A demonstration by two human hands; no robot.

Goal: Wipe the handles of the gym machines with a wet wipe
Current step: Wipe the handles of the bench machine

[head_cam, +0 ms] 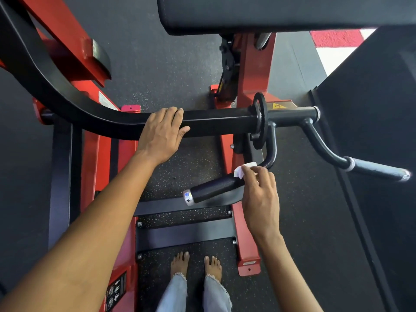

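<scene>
Speckled black rubber floor (180, 91), red machine frame (254, 70)

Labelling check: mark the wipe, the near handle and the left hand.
wipe (241, 170), head view, middle of the white wad
near handle (216, 186), head view, bare black grip
left hand (162, 134), head view, back of hand

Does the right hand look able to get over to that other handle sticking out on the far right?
Probably yes. The right hand holds the wipe at the near handle; open space lies between it and the far handle.
</scene>
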